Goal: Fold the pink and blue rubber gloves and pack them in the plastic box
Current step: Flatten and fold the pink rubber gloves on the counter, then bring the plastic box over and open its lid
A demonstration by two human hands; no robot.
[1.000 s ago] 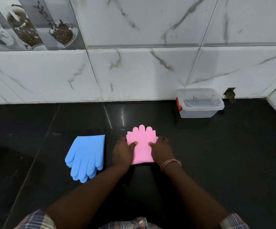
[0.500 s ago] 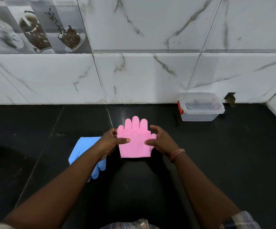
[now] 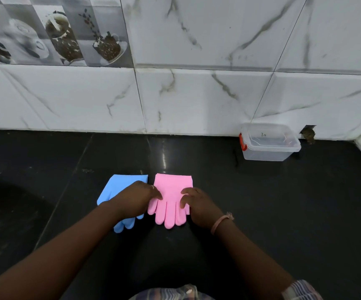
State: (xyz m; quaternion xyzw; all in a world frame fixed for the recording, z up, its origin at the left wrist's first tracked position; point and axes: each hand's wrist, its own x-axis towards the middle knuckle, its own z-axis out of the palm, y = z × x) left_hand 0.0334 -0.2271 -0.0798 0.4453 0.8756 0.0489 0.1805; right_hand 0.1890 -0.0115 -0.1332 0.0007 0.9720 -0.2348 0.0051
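A black counter (image 3: 283,213) is backed by a marble-tiled wall (image 3: 196,94). Against that wall, far right of the pink gloves (image 3: 172,191), a clear plastic box (image 3: 269,148) is seen with its lid on and a red latch; its contents cannot be told. The pink gloves lie flat, fingers toward the person, with the blue gloves (image 3: 121,185) just left. The left hand (image 3: 136,198) and right hand (image 3: 201,206) are pressed on the pink gloves with relaxed fingers.

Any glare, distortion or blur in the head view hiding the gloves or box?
Head view: wide-angle bending curves the wall tiles; a glare streak on the glossy black counter misses the sharp pink rubber gloves; the left hand overlaps the blue rubber gloves.
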